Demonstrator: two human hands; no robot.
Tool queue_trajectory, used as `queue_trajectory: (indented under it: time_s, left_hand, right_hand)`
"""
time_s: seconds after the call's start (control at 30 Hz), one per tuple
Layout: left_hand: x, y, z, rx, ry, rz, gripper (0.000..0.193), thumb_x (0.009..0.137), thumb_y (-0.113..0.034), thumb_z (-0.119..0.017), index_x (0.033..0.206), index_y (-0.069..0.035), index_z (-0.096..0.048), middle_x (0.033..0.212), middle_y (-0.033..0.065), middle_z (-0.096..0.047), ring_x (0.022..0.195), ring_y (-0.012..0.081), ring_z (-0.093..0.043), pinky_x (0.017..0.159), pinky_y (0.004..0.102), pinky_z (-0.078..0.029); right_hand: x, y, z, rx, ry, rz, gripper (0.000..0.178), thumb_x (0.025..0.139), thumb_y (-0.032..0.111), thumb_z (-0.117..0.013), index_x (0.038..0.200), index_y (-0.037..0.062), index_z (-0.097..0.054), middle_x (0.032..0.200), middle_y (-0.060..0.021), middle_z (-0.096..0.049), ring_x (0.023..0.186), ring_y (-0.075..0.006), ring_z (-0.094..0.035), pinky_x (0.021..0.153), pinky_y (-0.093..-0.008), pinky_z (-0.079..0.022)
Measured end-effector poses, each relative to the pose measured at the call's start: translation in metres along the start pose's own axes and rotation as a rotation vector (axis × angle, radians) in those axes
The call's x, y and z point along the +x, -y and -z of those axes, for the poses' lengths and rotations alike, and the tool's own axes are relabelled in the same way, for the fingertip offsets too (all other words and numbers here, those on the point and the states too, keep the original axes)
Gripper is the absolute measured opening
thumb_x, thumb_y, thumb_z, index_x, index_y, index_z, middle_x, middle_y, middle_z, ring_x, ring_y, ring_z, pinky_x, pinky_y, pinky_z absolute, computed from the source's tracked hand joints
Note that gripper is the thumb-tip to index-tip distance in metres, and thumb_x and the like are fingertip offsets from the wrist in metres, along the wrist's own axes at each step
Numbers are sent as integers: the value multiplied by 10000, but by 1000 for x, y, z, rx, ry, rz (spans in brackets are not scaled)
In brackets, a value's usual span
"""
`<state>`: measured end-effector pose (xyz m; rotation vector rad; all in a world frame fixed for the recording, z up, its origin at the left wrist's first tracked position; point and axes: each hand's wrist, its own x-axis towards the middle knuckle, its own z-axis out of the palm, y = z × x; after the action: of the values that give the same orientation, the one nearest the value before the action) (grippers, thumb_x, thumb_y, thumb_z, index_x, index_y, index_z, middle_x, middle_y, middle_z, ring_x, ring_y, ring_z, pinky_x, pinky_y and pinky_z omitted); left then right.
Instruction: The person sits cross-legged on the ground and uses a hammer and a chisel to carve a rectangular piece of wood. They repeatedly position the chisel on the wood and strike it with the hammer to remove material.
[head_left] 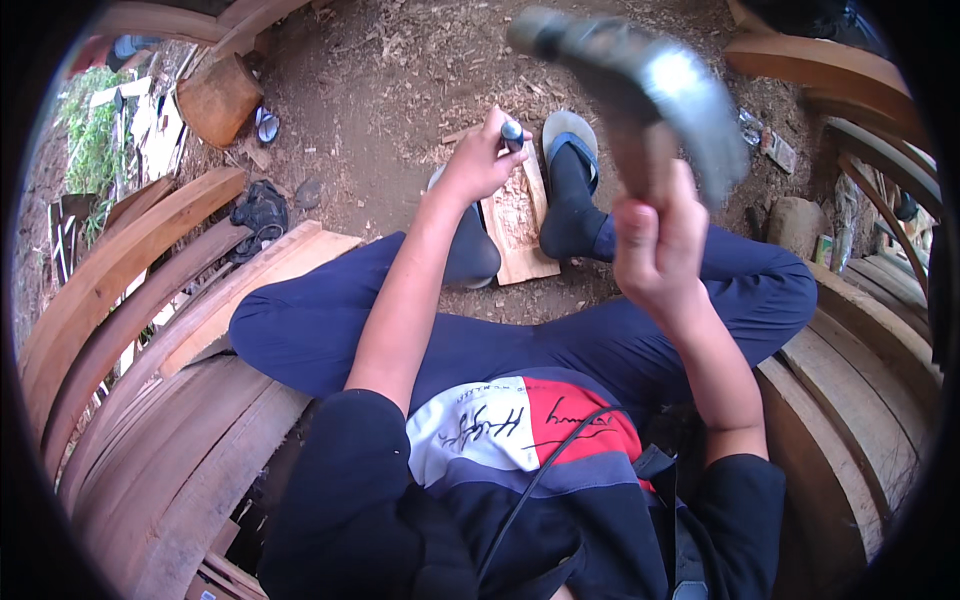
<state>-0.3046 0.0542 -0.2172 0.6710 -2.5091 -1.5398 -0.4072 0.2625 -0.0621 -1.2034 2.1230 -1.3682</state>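
A wooden board [527, 262] lies on the ground between my feet, its upper face roughly carved out and pale with chips. My left hand [482, 160] is closed around a chisel [512, 133] standing over the carved hollow; its round dark end points up at me, and the hand hides most of its blade. In my right hand [660, 245] is a hammer [640, 75], gripped by its wooden handle. Its metal head is raised high, large in the view and blurred by motion, well above the board and apart from the chisel.
My feet in flip-flops [571, 130] flank the board. Curved planks [130, 270] are stacked at my left, and more timber [850, 370] at my right. A cut log [219, 100] stands at the far left. Wood shavings cover the dirt ground [370, 130].
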Motion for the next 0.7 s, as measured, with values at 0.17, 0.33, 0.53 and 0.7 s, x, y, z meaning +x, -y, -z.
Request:
queue_trajectory:
  time_s: [0.17,0.33,0.53,0.7]
  left_hand:
    - [-2,14,-10,109,-50,-84,355,847,-121,-710,1080,-29,-459,1028,163,-704,982,361,-677,805,438,-529]
    - [-4,10,-10,107,-2,-8,355,838,-123,-719,1059,-31,-457,998,175,-701,973,381,-672,805,432,-529]
    - [5,25,-9,233,-78,-129,399,827,-188,-729,1107,-24,-498,992,210,-682,951,373,-672,835,441,-523]
    - [12,34,-11,28,-7,-69,357,831,-98,-747,1060,-15,-486,1045,157,-688,995,264,-687,822,381,-551]
  right_hand:
    - [-1,-17,2,-246,304,-250,244,971,292,-562,991,49,-543,699,-223,-607,707,-442,-636,602,-509,-478]
    - [-2,0,14,26,48,160,276,976,255,-573,1068,-1,-524,744,-194,-588,669,-424,-623,578,-430,-489]
    - [11,-6,13,-294,258,-106,273,957,289,-576,998,34,-489,729,-217,-609,686,-429,-633,604,-506,-506]
    - [-8,-31,-8,-243,246,-142,291,951,299,-579,1007,24,-502,764,-245,-622,738,-446,-636,631,-512,-497]
